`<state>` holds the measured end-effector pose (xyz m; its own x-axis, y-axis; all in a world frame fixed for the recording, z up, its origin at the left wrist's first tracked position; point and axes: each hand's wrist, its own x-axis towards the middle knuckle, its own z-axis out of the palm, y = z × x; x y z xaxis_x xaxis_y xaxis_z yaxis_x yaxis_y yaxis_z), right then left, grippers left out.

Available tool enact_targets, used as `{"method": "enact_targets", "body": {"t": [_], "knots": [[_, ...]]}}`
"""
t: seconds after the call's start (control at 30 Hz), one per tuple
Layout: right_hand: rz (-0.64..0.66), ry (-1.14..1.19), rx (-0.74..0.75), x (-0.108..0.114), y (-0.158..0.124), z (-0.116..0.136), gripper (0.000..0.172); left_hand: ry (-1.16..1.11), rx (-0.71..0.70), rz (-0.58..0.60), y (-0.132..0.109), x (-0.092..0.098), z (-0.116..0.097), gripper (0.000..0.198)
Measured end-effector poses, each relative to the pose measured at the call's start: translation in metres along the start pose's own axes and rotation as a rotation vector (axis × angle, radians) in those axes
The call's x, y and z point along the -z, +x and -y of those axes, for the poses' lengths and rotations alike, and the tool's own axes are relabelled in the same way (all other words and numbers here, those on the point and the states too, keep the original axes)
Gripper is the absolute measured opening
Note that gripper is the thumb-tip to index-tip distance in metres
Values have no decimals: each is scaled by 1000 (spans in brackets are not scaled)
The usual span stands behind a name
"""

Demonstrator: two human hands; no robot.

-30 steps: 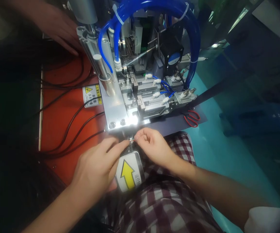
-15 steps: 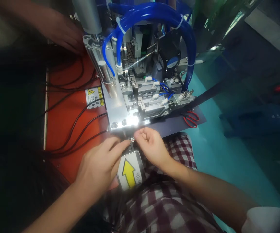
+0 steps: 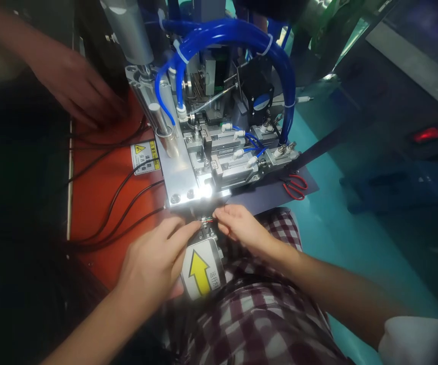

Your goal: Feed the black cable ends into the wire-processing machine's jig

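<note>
My left hand (image 3: pixel 154 248) rests at the front of the machine (image 3: pixel 181 172), its thumb tip against a small shiny metal part (image 3: pixel 204 222). Its other fingers bend down beyond the edge, partly hidden, and I cannot make out what they grip. Close by on the right, my right hand (image 3: pixel 242 224) is closed in a pinch. A short, thin reddish wire (image 3: pixel 210 220) runs between its fingertips and the metal part. Just below is a white plate with a yellow arrow (image 3: pixel 199 271).
Another person's hand (image 3: pixel 85 91) reaches over the orange base (image 3: pixel 101 197), where black cables (image 3: pixel 118 195) lie. Blue air hoses (image 3: pixel 238 33) arch above the cylinders. Red-handled scissors or snips (image 3: pixel 295 186) lie at the right. A red light (image 3: pixel 427 134) glows farther off.
My right hand has drawn slightly right from the metal part, and the reddish wire now shows. The other person's hand has moved lower over the orange base. The view has shifted slightly.
</note>
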<state>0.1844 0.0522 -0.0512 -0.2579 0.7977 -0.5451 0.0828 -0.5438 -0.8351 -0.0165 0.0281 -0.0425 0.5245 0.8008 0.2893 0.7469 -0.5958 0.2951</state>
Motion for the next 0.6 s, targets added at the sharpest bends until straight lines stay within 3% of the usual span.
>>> {"method": "enact_targets", "body": {"t": [0.23,0.37,0.47,0.6], "knots": [[-1,101,244,-13,3,-16,33,-170,91,27,5,9,1,23],[0,190,285,-17,4,-17,31,-169,0,44,9,16,8,25],[-56,79,347,-14,3,-17,27,-103,-119,-21,8,13,13,28],[-135,-142,421,-11,1,-19,23,-73,-164,-55,5,7,15,29]]}}
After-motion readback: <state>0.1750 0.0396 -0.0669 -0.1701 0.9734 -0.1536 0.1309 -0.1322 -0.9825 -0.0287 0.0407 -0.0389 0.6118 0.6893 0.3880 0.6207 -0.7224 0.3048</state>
